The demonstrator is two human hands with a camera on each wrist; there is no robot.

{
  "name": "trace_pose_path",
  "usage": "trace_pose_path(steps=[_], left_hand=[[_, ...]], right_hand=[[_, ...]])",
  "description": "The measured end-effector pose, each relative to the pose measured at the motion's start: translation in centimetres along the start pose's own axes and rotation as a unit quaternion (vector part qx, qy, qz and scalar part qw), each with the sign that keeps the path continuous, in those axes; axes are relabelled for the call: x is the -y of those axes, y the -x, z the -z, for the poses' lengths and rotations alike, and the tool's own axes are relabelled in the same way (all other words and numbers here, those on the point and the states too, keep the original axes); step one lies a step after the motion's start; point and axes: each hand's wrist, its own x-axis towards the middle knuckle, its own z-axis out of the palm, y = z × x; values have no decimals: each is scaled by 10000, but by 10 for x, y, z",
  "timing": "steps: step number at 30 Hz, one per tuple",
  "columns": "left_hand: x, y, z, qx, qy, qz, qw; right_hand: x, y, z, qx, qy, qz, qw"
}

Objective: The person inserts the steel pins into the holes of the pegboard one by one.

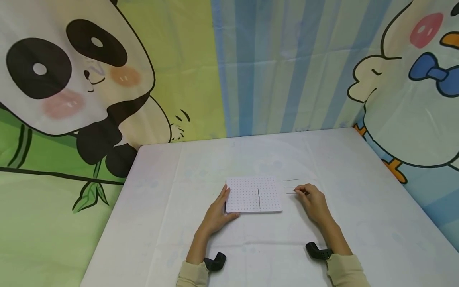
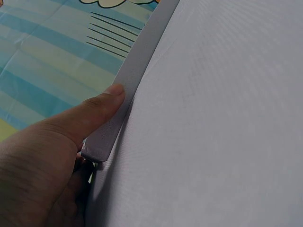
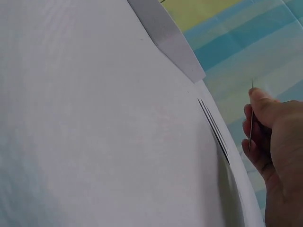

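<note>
Item: one white rectangular board with a grid of small dark holes (image 1: 247,195), lying flat about midway between the left and right edges of the white cloth-covered surface (image 1: 172,235).

On it: one thin dark rod (image 1: 259,198), right of the board's centre; whether upright or flat, cannot tell.

Left hand (image 1: 216,215): fingers gripping the board's near-left corner, thumb against its near side, other fingers along its left side.

Loose: three thin dark straight rods (image 1: 289,187), roughly parallel, spaced apart, just beyond the board's right edge.

Right hand (image 1: 316,204): one thin metallic rod (image 3: 251,130) pinched between thumb and fingers, near the loose rods.

Behind the surface's far edge: printed cartoon-panda backdrop (image 1: 179,59).
</note>
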Motion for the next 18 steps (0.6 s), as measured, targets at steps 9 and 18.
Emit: trace_pose_path(steps=[9,18], left_hand=[[1,-1,2,0,-33,3,10000],[2,-2,0,53,-25,-13,10000]], right_hand=[[41,-20,-13,-53,-1835,-797,9798],[79,-36,-38,-83,-3162,-280,9482]])
